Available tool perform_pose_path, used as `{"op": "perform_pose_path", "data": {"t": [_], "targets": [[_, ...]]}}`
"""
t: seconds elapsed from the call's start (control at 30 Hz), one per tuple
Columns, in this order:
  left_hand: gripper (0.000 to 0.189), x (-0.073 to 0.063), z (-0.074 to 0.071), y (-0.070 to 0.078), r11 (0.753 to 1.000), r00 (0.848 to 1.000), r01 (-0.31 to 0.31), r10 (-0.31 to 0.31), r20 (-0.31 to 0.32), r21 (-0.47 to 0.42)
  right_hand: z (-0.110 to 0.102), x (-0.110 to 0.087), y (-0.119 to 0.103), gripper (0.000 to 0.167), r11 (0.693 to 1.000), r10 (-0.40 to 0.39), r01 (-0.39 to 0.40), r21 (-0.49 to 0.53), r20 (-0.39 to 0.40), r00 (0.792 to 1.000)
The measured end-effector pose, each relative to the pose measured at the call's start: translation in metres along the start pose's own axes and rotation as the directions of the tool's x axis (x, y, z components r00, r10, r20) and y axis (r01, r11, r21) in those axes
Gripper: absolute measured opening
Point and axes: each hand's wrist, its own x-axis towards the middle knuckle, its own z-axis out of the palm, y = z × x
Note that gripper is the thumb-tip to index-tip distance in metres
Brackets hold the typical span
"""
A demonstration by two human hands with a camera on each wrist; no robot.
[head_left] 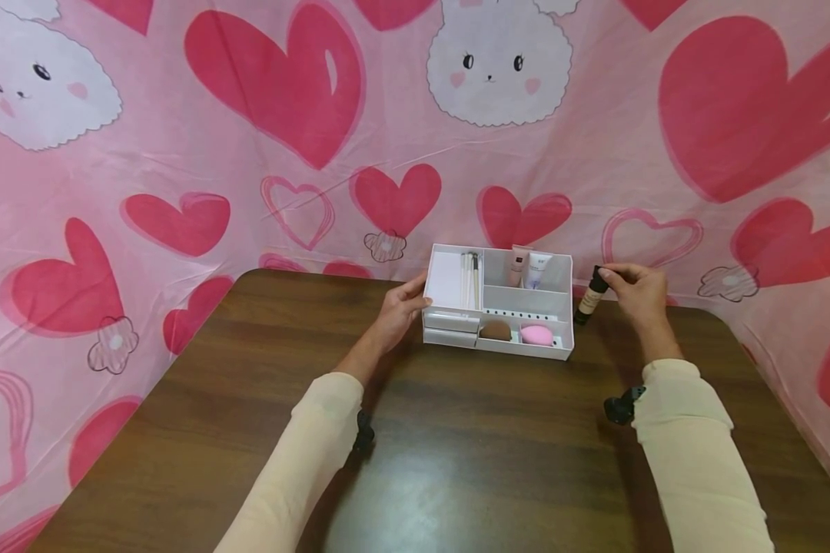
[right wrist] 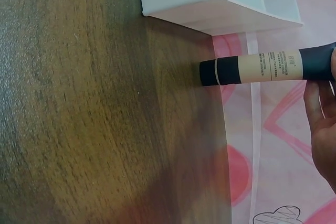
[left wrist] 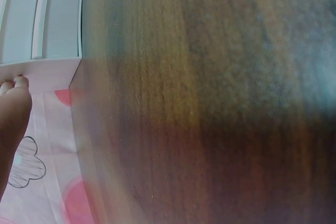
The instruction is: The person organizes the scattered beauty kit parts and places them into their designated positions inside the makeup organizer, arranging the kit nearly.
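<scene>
A white makeup organizer (head_left: 526,298) stands near the table's far edge. My left hand (head_left: 396,311) touches its left side, thumb at the upper front corner; in the left wrist view the fingers (left wrist: 21,82) rest against its side wall. My right hand (head_left: 638,293) pinches a beige and black concealer tube (right wrist: 270,66) by its black end, tilted just right of the organizer. Brushes (head_left: 470,280) lie in the organizer's upper left. Two upright tubes (head_left: 538,269) stand in the back compartment. A brown makeup sponge (head_left: 496,330) and a pink makeup sponge (head_left: 537,335) sit in front.
The dark wooden table (head_left: 415,461) runs toward me. Behind it hangs a pink cloth (head_left: 401,130) with hearts and white animal faces, close to the organizer's back. Two small drawers (left wrist: 60,19) form the organizer's front left.
</scene>
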Motion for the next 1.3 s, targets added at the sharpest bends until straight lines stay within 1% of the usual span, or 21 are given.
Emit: {"op": "perform_pose_path", "data": {"t": [0.17, 0.27, 0.33, 0.43, 0.5, 0.57, 0.63, 0.77, 0.87, 1.03, 1.3], "targets": [[0.064, 0.000, 0.000, 0.000, 1.000, 1.000, -0.002, 0.002, 0.003, -0.004, 0.001, 0.000, 0.001, 0.021, 1.000, 0.005, -0.005, 0.000, -0.012, 1.000], [0.064, 0.000, 0.000, 0.000, 1.000, 1.000, 0.001, -0.001, -0.001, -0.006, 0.001, 0.000, -0.001, 0.020, 1.000, 0.013, -0.012, 0.023, -0.019, 1.000], [0.064, 0.001, 0.000, 0.000, 1.000, 1.000, 0.002, -0.003, -0.003, -0.006, 0.001, -0.002, -0.006, 0.019, 0.998, 0.021, -0.020, 0.051, -0.018, 1.000], [0.063, 0.001, 0.001, 0.001, 1.000, 1.000, 0.005, -0.005, -0.005, -0.006, 0.000, -0.008, -0.017, 0.018, 0.997, 0.011, -0.010, 0.081, -0.012, 1.000], [0.063, 0.000, 0.001, 0.001, 1.000, 1.000, 0.005, -0.005, -0.004, -0.003, -0.001, -0.011, -0.024, 0.015, 0.996, 0.004, -0.004, 0.093, -0.007, 1.000], [0.063, 0.000, 0.001, 0.001, 1.000, 1.000, 0.006, -0.006, -0.002, 0.001, -0.001, -0.013, -0.027, 0.014, 0.996, -0.005, 0.006, 0.091, -0.007, 1.000], [0.063, 0.000, 0.001, 0.002, 1.000, 1.000, 0.007, -0.007, -0.002, -0.001, -0.001, -0.011, -0.023, 0.013, 0.997, -0.006, 0.007, 0.083, -0.012, 1.000], [0.063, -0.001, 0.001, 0.002, 1.000, 1.000, 0.008, -0.008, -0.006, -0.008, 0.001, -0.004, -0.007, 0.014, 0.998, -0.005, 0.007, 0.056, -0.027, 1.000], [0.063, -0.001, 0.001, 0.002, 1.000, 1.000, 0.010, -0.010, -0.010, -0.011, 0.002, -0.001, 0.000, 0.015, 0.999, -0.020, 0.021, 0.037, -0.033, 0.999], [0.064, -0.001, 0.001, 0.002, 1.000, 1.000, 0.009, -0.009, -0.006, -0.007, 0.004, 0.000, 0.001, 0.017, 0.999, -0.042, 0.041, -0.016, -0.041, 0.998], [0.063, -0.001, 0.002, 0.001, 1.000, 1.000, 0.009, -0.009, -0.012, -0.007, 0.002, -0.001, -0.001, 0.014, 0.999, -0.037, 0.037, -0.003, -0.032, 0.999]]}}
